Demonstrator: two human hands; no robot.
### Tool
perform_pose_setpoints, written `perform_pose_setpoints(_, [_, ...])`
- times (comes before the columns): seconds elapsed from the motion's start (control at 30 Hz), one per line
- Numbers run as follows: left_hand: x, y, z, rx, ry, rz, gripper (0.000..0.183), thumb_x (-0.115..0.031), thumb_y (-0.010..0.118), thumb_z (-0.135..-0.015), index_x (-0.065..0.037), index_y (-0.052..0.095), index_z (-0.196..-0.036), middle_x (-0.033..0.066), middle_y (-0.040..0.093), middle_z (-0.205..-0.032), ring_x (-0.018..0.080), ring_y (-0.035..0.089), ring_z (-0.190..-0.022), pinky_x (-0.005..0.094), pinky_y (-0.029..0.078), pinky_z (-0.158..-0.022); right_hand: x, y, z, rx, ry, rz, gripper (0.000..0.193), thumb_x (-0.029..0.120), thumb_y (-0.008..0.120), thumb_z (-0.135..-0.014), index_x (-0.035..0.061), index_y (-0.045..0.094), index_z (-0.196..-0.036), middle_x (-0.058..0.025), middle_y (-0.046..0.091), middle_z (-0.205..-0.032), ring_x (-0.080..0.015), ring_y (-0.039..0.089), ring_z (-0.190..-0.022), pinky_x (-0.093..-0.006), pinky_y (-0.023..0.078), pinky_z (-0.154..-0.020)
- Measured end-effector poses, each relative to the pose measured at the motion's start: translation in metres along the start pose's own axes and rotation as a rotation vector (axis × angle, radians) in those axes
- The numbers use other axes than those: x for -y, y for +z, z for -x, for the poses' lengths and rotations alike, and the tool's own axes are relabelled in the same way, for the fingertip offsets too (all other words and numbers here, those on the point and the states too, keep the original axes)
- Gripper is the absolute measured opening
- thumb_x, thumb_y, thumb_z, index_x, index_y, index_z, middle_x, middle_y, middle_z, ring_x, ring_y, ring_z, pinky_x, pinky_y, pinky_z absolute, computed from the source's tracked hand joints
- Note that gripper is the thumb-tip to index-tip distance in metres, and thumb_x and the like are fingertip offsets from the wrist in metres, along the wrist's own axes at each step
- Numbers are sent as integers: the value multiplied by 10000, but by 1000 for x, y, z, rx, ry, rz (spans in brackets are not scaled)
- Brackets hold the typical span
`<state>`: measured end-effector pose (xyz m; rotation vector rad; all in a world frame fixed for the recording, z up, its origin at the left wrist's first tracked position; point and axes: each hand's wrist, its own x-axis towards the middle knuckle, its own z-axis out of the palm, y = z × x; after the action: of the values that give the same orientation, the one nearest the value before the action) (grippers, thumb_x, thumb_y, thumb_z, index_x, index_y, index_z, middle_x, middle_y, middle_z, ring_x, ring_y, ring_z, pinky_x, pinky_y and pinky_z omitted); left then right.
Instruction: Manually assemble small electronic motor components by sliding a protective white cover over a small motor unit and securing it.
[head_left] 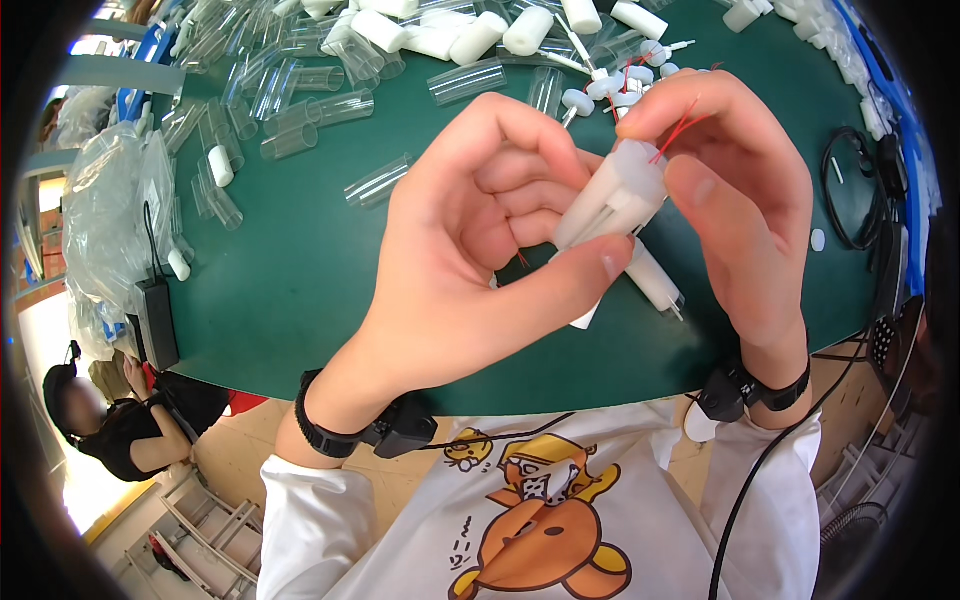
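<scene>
A white plastic cylinder (612, 200) with a slotted side is held up over the table, its far end tilted to the right. The fingers and thumb of my left hand (470, 220) are wrapped round its lower part. My right hand (750, 190) has its thumb and forefinger on either side of the upper end. Thin red wires (680, 130) stick out of that end, between those fingertips. Below the cylinder lies a slim white rod-like part (655, 278) with a metal tip, partly hidden by my left thumb.
On the green table (300, 340), clear plastic tubes (467, 82) and white cylinders (478, 38) lie heaped at the back. White disc-ended parts (604, 86) sit behind my hands. Plastic bags (115, 220) and a black box (155, 322) stand left, a black cable (850, 190) right. Another person (130, 420) sits at far left.
</scene>
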<state>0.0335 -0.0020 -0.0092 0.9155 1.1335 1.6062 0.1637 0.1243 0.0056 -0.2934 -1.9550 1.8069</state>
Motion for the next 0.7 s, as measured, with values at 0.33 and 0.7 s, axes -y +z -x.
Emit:
perform_pose_setpoints(0.33, [0, 0, -1, -38, 5, 65, 236, 48, 536, -805, 4, 429, -1010, 189, 618, -984, 191, 628, -837, 295, 538, -716, -19, 4, 0, 68, -198, 102, 265, 114, 532, -864, -34, 504, -1082, -94, 530, -1005, -145, 503, -938, -272, 401, -818])
perform_pose_setpoints(0.7, [3, -12, -6, -157, 94, -117, 198, -23, 453, -859, 45, 515, -1034, 200, 568, -1126, 232, 558, -1046, 312, 413, -923, -12, 6, -3, -226, 31, 77, 225, 193, 394, -959, -3, 482, -1025, -109, 604, -993, -142, 565, -902, -268, 420, -825])
